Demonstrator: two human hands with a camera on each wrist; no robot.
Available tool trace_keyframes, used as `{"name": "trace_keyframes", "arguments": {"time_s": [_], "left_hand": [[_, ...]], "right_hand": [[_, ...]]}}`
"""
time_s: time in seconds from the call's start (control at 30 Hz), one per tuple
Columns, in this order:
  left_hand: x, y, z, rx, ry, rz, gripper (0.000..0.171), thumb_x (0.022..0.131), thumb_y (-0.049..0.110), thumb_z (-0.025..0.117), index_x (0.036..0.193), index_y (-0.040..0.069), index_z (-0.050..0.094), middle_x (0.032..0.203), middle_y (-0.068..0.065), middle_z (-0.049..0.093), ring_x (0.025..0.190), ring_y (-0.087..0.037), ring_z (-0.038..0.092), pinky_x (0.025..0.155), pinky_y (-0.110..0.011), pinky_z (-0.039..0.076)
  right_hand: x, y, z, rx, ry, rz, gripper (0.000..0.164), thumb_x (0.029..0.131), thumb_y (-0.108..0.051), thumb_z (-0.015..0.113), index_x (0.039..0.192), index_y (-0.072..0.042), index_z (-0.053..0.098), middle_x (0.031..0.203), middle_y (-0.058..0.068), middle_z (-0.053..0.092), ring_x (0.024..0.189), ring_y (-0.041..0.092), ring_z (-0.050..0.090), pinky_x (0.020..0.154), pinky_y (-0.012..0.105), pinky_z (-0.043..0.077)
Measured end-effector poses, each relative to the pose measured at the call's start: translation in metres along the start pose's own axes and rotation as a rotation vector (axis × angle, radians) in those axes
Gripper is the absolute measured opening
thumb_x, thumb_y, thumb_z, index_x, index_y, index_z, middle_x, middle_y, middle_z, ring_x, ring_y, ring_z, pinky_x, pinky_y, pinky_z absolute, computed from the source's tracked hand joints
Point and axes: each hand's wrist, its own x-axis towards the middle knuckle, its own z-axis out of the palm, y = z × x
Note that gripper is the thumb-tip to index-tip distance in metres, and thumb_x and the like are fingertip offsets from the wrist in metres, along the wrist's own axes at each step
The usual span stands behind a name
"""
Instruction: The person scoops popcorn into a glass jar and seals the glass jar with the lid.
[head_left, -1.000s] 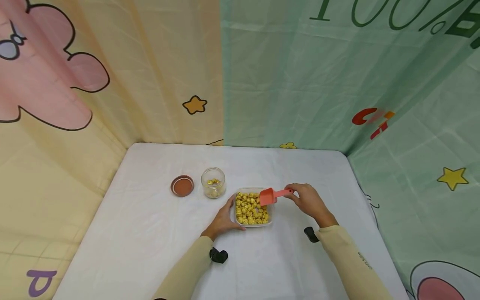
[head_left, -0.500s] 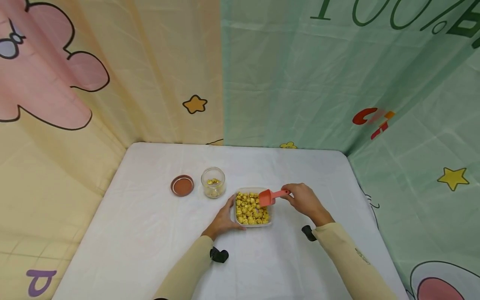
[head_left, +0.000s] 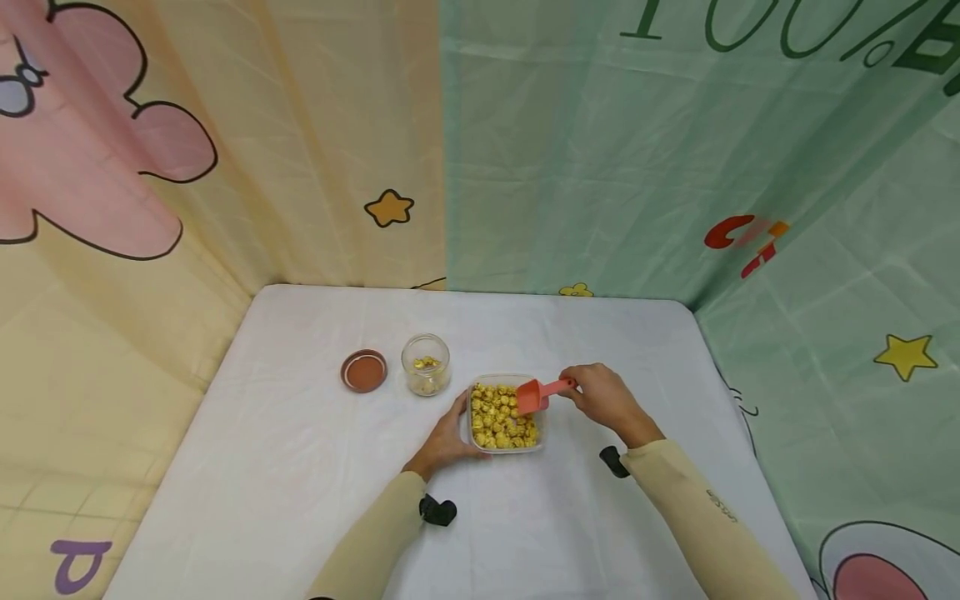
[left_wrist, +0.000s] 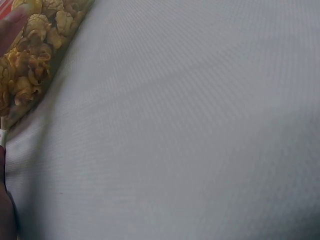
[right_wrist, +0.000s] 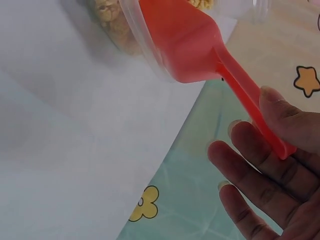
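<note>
White worktop (head_left: pixel 300 467), patterned curtains (head_left: pixel 577 167) along its far edge and both sides. Cloth stretches from the transparent tub (head_left: pixel 510 452) to the right edge, with room to my left too; the tighter side is back-left, where a glass jar (head_left: pixel 442 375) with some yellow pieces stands near, its brown lid (head_left: pixel 364 371) left of it. Tub sits between my hands, full of yellow popcorn (head_left: pixel 498 423). Left hand (head_left: pixel 444 442) grips its left side, thumb at the near-left corner. Right hand (head_left: pixel 609 398) pinches the red scoop (head_left: pixel 531 397) by the handle end, other fingers spread; scoop head is over the tub's right side. Can't tell if it touches the popcorn.
</note>
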Motion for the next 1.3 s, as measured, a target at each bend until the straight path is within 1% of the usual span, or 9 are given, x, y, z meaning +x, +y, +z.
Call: {"name": "trace_keyframes", "arguments": {"time_s": [0.3, 0.43, 0.57, 0.73, 0.87, 1.1, 1.3], "left_hand": [[-0.001, -0.001, 0.0, -0.008, 0.002, -0.002, 0.121, 0.06, 0.024, 0.093, 0.153, 0.005, 0.018, 0.153, -0.019, 0.031, 0.141, -0.038, 0.027, 0.116, -0.053, 0.023], [-0.001, -0.001, 0.0, -0.007, 0.001, -0.01, 0.121, 0.06, 0.023, 0.093, 0.153, 0.005, 0.018, 0.153, -0.019, 0.031, 0.141, -0.038, 0.027, 0.116, -0.053, 0.023], [-0.001, -0.001, 0.0, 0.0, -0.002, -0.016, 0.121, 0.061, 0.023, 0.093, 0.153, 0.006, 0.018, 0.153, -0.019, 0.031, 0.141, -0.037, 0.027, 0.116, -0.053, 0.023], [-0.003, 0.001, 0.0, -0.008, -0.01, -0.015, 0.12, 0.061, 0.023, 0.093, 0.153, 0.005, 0.018, 0.153, -0.02, 0.031, 0.141, -0.038, 0.027, 0.115, -0.054, 0.023], [-0.002, 0.001, 0.0, -0.017, -0.009, -0.019, 0.12, 0.061, 0.024, 0.093, 0.153, 0.006, 0.017, 0.154, -0.02, 0.03, 0.141, -0.038, 0.026, 0.116, -0.053, 0.023], [-0.001, -0.001, 0.001, -0.02, -0.01, -0.014, 0.119, 0.061, 0.024, 0.092, 0.153, 0.007, 0.018, 0.154, -0.019, 0.029, 0.142, -0.037, 0.025, 0.116, -0.053, 0.023], [0.0, -0.002, 0.001, -0.017, -0.007, -0.027, 0.12, 0.061, 0.026, 0.093, 0.154, 0.009, 0.019, 0.154, -0.017, 0.029, 0.142, -0.036, 0.025, 0.116, -0.053, 0.022]], "right_hand": [[0.001, 0.001, -0.002, 0.025, -0.005, -0.005, 0.016, 0.084, -0.017, 0.075, 0.092, -0.004, 0.072, 0.081, 0.002, 0.069, 0.067, 0.014, 0.054, 0.063, 0.03, 0.053], [0.003, -0.001, -0.003, -0.002, -0.011, -0.015, 0.016, 0.083, -0.016, 0.076, 0.093, -0.003, 0.073, 0.083, 0.003, 0.07, 0.069, 0.015, 0.057, 0.066, 0.032, 0.055], [0.005, -0.005, -0.001, -0.021, -0.02, -0.029, 0.016, 0.082, -0.015, 0.076, 0.092, -0.003, 0.073, 0.082, 0.004, 0.07, 0.067, 0.015, 0.057, 0.065, 0.031, 0.056], [0.006, -0.006, 0.004, 0.0, -0.034, -0.019, 0.016, 0.083, -0.016, 0.075, 0.092, -0.003, 0.073, 0.082, 0.004, 0.07, 0.068, 0.015, 0.057, 0.064, 0.03, 0.055], [0.005, -0.002, 0.009, 0.032, -0.029, -0.006, 0.017, 0.084, -0.015, 0.074, 0.096, -0.003, 0.072, 0.086, 0.005, 0.071, 0.073, 0.016, 0.06, 0.068, 0.033, 0.056], [0.003, 0.01, 0.022, 0.078, -0.011, 0.002, 0.017, 0.084, -0.015, 0.074, 0.096, -0.004, 0.072, 0.086, 0.003, 0.071, 0.075, 0.016, 0.062, 0.07, 0.034, 0.057], [-0.002, 0.019, 0.031, 0.127, 0.005, 0.031, 0.017, 0.085, -0.015, 0.074, 0.098, -0.004, 0.073, 0.087, 0.002, 0.071, 0.078, 0.017, 0.061, 0.073, 0.036, 0.057]]}}
